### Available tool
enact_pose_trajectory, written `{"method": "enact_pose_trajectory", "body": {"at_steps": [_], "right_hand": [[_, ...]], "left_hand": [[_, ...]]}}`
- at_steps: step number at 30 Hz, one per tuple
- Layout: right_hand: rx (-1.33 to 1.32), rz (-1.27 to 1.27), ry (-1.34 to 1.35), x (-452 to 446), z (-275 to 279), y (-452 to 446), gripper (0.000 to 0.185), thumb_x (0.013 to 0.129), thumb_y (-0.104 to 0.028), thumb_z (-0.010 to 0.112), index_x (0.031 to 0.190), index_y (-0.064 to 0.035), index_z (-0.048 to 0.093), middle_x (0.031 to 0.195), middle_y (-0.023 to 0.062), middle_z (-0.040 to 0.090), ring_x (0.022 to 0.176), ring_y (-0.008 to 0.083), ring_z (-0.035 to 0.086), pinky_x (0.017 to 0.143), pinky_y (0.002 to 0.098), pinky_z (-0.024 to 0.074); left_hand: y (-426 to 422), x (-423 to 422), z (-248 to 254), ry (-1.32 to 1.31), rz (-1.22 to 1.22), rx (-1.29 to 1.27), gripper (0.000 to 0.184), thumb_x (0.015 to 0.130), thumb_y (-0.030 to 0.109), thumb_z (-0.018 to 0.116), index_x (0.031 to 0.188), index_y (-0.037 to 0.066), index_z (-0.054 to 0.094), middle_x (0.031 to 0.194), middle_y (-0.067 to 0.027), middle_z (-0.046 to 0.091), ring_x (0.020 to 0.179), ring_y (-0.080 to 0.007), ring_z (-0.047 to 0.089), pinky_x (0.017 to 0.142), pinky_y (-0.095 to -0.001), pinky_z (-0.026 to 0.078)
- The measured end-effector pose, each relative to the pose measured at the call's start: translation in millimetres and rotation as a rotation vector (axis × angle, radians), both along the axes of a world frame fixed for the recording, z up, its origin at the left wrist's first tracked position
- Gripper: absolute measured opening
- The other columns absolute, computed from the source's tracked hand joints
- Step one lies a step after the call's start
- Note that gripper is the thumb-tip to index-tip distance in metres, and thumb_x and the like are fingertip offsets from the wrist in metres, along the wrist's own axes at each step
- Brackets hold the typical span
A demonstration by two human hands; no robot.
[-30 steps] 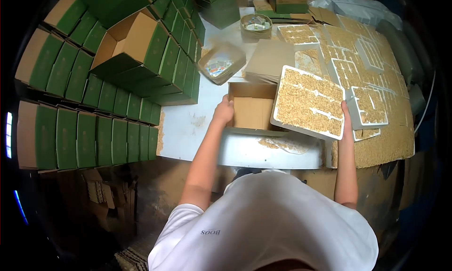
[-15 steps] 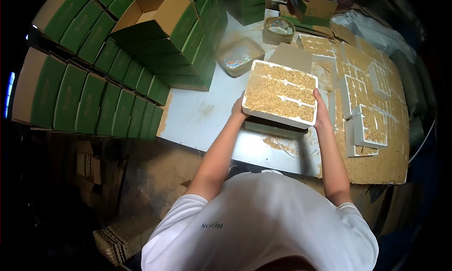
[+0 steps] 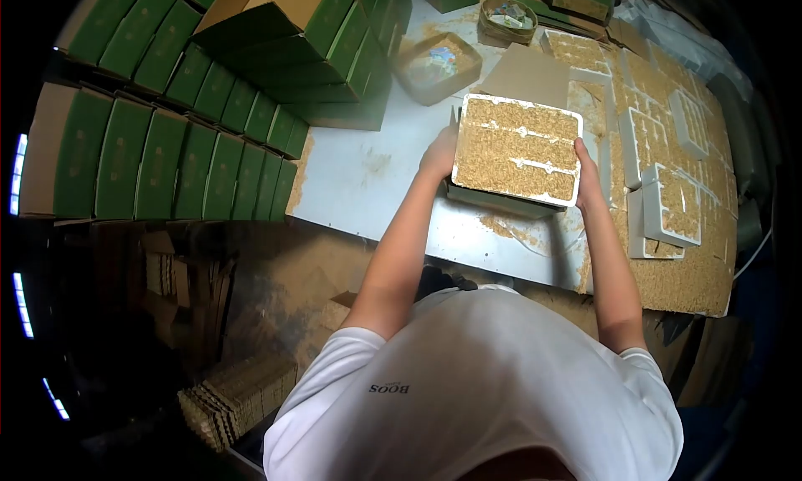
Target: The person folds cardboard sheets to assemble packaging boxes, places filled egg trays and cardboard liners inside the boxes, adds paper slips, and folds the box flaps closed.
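Observation:
A white foam tray (image 3: 518, 187) filled to the rim with tan husk-like shavings sits between my hands, level and right over a green cardboard box (image 3: 505, 201). My left hand (image 3: 440, 154) grips its left side, and my right hand (image 3: 590, 176) grips the right side with the thumb on the rim. The box's brown flap (image 3: 529, 73) stands open behind the tray. Most of the box is hidden under the tray, so how far the tray sits inside it is unclear.
Stacked green boxes (image 3: 190, 143) fill the left. Behind are a basin (image 3: 439, 68) and a round basket (image 3: 507, 23) with small packets. More foam trays (image 3: 673, 205) lie among shavings on the right of the white table (image 3: 359, 180). Corrugated cardboard (image 3: 242, 397) lies below.
The foam tray has come down closer onto the green box and turned more level and square to it. Both hands keep their hold at its sides. The whole view has shifted slightly.

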State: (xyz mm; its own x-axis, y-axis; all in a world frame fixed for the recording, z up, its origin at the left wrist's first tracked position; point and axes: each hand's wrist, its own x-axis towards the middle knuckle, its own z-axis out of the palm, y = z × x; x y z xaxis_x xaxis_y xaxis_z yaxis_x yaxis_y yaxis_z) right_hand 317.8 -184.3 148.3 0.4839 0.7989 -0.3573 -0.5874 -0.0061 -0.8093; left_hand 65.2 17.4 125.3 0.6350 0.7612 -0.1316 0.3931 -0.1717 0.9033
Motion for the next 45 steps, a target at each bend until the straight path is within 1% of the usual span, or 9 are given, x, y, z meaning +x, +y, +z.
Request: {"method": "enact_pose_trajectory", "body": {"at_steps": [3,6,9,26,29,34,35,39,45], "right_hand": [[-0.02,-0.008,-0.032,-2,0,-2,0.057,0.102,-0.044,0.053,0.135,0.0032,0.053,0.124,0.0156,0.065,0.109,0.0235,0.066,0.093,0.0364,0.0542],[-0.011,0.012,-0.062,-2,-3,-4,0.058,0.102,-0.045,0.052,0.135,0.0032,0.053,0.124,0.0153,0.065,0.108,0.0232,0.066,0.093,0.0358,0.054],[-0.04,0.009,-0.08,0,-5,-5,0.059,0.102,-0.046,0.052,0.134,0.0033,0.053,0.123,0.0151,0.065,0.107,0.0228,0.066,0.092,0.0354,0.0538],[-0.164,0.079,-0.142,-9,9,4,0.064,0.102,-0.051,0.048,0.141,0.0003,0.048,0.135,0.0139,0.059,0.118,0.0242,0.06,0.102,0.0387,0.0477],[-0.163,0.159,-0.082,-18,15,8,0.073,0.102,-0.058,0.042,0.149,-0.0021,0.038,0.145,0.0137,0.051,0.129,0.0267,0.053,0.108,0.0404,0.0433],[-0.109,0.347,0.033,6,-16,9,0.094,0.095,-0.073,0.041,0.156,-0.0037,0.024,0.158,0.0151,0.033,0.143,0.028,0.036,0.118,0.0424,0.0281],[-0.181,0.355,-0.019,9,-22,10,0.105,0.09,-0.079,0.043,0.158,-0.0028,0.016,0.164,0.016,0.02,0.15,0.0287,0.023,0.122,0.0421,0.0173],[-0.377,0.329,-0.127,8,-22,16,0.12,0.083,-0.085,0.045,0.159,0.0001,0.006,0.166,0.0198,0.005,0.153,0.0349,0.008,0.123,0.0452,0.0072],[-0.412,0.225,-0.174,5,-31,17,0.122,0.082,-0.085,0.046,0.158,0.0015,0.006,0.163,0.029,0.007,0.152,0.0378,0.011,0.123,0.0459,0.0086]], "left_hand": [[6,0,3,0.051,-0.044,-0.035,0.05,0.102,0.034,0.047,0.135,-0.003,0.054,0.128,-0.0197,0.065,0.117,-0.0282,0.061,0.101,-0.0364,0.044],[3,-4,7,0.073,-0.039,-0.073,0.049,0.103,0.033,0.045,0.136,-0.003,0.053,0.128,-0.0199,0.064,0.117,-0.0288,0.061,0.102,-0.0368,0.044],[9,-1,-21,-0.043,0.06,-0.068,0.055,0.099,0.038,0.038,0.119,-0.008,0.061,0.12,-0.034,0.062,0.116,-0.0483,0.056,0.1,-0.0466,0.043],[24,6,-75,-0.111,0.024,-0.148,0.051,0.103,0.034,0.036,0.117,-0.008,0.062,0.12,-0.0305,0.064,0.114,-0.0444,0.059,0.098,-0.045,0.045],[25,2,-57,-0.132,-0.028,-0.413,0.045,0.106,0.03,0.042,0.134,-0.003,0.054,0.121,-0.017,0.067,0.108,-0.0235,0.063,0.097,-0.0381,0.047],[26,-2,-50,-0.029,-0.043,-0.18,0.045,0.106,0.029,0.041,0.136,-0.002,0.054,0.126,-0.0161,0.065,0.113,-0.0244,0.061,0.099,-0.0381,0.046],[24,-2,-44,0.005,-0.054,-0.136,0.044,0.106,0.028,0.04,0.136,-0.002,0.053,0.127,-0.016,0.064,0.114,-0.0246,0.061,0.1,-0.0381,0.046],[17,2,-23,-0.036,-0.004,-0.252,0.045,0.107,0.028,0.039,0.137,-0.002,0.052,0.129,-0.0169,0.064,0.116,-0.0258,0.061,0.102,-0.0385,0.045],[17,1,-16,-0.001,-0.029,-0.293,0.051,0.107,0.035,0.043,0.14,-0.003,0.049,0.132,-0.0152,0.062,0.119,-0.0242,0.058,0.105,-0.0375,0.042]]}}
